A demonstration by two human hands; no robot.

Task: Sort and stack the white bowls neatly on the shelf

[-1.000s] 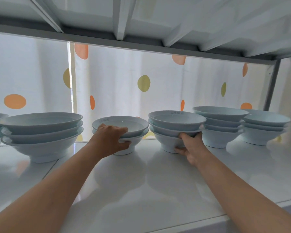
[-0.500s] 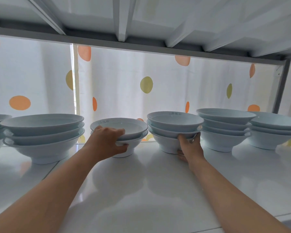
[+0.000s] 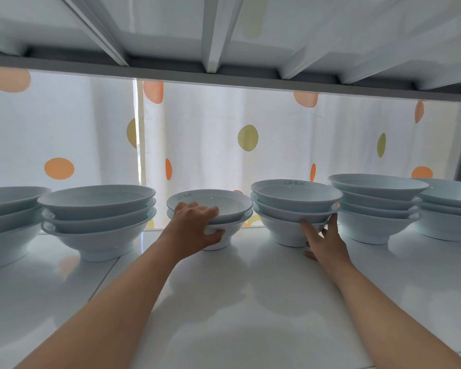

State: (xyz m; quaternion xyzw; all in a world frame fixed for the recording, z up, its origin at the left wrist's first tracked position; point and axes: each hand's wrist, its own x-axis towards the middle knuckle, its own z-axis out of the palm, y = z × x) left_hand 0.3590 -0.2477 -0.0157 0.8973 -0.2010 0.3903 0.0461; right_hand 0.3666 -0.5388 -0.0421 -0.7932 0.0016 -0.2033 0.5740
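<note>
Stacks of white footed bowls stand in a row along the back of a glossy white shelf (image 3: 250, 302). My left hand (image 3: 194, 227) grips the front rim of a low stack of two bowls (image 3: 224, 206), fingers over the top rim and thumb by the foot. My right hand (image 3: 324, 241) holds the front of a stack of three bowls (image 3: 296, 198), fingers spread under the lowest bowl's rim, thumb near its foot. Both stacks rest on the shelf.
Left of my hands stands a stack of wider bowls (image 3: 96, 209), with another (image 3: 6, 217) cut off at the left edge. Two more stacks (image 3: 378, 201) (image 3: 453, 203) stand at the right. A shelf board hangs overhead; a dotted curtain (image 3: 224, 134) closes the back.
Both stacks have slid a little farther back on the shelf with my hands on them. My right fingers have spread wider under the bowl rim.
</note>
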